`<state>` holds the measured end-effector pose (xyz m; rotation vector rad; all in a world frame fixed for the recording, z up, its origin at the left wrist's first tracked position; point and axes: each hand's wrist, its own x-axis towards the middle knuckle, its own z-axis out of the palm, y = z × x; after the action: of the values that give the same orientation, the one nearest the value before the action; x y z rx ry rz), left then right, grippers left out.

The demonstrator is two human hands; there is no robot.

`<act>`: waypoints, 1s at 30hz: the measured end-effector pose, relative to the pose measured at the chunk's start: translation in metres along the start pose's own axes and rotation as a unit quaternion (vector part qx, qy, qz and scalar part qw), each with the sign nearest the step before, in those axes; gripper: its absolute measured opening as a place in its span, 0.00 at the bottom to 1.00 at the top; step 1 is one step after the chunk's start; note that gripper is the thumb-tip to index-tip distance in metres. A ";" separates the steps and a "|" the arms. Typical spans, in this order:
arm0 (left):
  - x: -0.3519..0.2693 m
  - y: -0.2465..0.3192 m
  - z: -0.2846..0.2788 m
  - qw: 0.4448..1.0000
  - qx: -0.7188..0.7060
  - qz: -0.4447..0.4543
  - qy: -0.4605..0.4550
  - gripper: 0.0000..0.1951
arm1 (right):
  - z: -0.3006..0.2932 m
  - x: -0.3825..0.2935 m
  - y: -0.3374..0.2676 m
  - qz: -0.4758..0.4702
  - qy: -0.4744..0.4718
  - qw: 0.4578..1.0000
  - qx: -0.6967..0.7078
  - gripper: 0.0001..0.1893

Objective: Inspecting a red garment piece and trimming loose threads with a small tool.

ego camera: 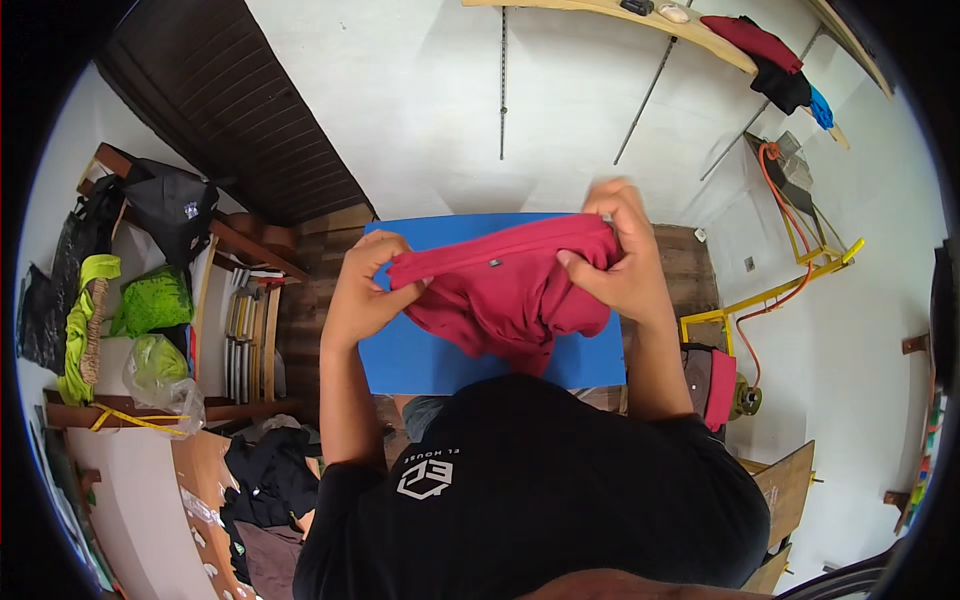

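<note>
A dark red cloth garment (502, 292) is stretched between my two hands above a blue tabletop (420, 360). My left hand (375, 285) pinches one end of its banded upper edge between thumb and fingers. At the other end, my right hand (619, 255) grips the cloth, its thumb in front and its blurred fingers raised behind. A small grey label (494, 262) shows just below the band. The lower part hangs bunched in loose folds towards my body. Whether the band is a hem or a waistband, I cannot tell.
Shelving with a black bag (172, 202) and a bright green bag (157, 300) stands at left. Dark clothes (270, 476) lie on a wooden surface at lower left. At right is a yellow metal frame (772, 289) with an orange hose (795, 225). Folded clothes (754, 45) sit on a high shelf.
</note>
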<state>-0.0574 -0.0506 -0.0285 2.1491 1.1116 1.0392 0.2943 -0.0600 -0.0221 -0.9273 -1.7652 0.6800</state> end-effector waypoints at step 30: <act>-0.075 0.015 0.133 0.876 -0.435 -0.202 0.046 0.07 | 0.062 -0.084 0.045 0.008 -0.014 0.997 0.073 0.11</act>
<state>0.0289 -0.1329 -0.1256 1.1078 0.8333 1.1446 0.2670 -0.1074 -0.1222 -0.8358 -1.7095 0.8239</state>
